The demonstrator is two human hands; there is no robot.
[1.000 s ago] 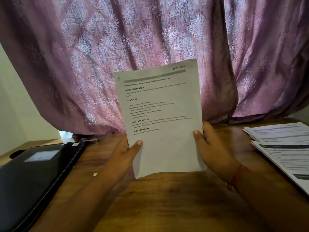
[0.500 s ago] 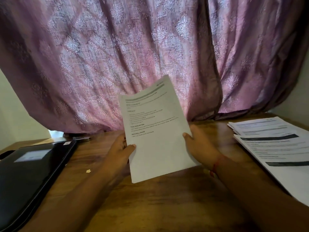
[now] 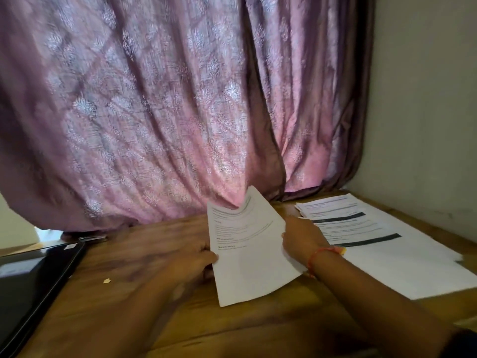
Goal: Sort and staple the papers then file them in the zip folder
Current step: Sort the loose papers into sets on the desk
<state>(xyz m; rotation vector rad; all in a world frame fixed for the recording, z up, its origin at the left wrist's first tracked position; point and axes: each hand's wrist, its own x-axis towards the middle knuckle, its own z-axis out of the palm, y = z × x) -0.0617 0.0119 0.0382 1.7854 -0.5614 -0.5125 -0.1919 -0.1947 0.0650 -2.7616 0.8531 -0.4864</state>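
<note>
I hold a printed white paper [image 3: 254, 257] low over the wooden table [image 3: 144, 254], tilted back and leaning to the right. My left hand [image 3: 196, 259] grips its left edge and my right hand [image 3: 300, 237] grips its right edge. To the right, more printed papers [image 3: 382, 244] with dark header bars lie spread flat on the table. The black zip folder [image 3: 31, 282] lies at the left edge, with a small metal clip [image 3: 93, 238] just beyond its far corner. No stapler is visible.
A pink patterned curtain [image 3: 154, 112] hangs along the back of the table. A plain wall [image 3: 426, 99] closes the right side. A tiny paper scrap [image 3: 106, 281] lies on the wood near the folder.
The paper has come down from upright in front of the curtain to low and tilted, shifting right toward the spread papers. Both hands kept their grip. The view turned right.
</note>
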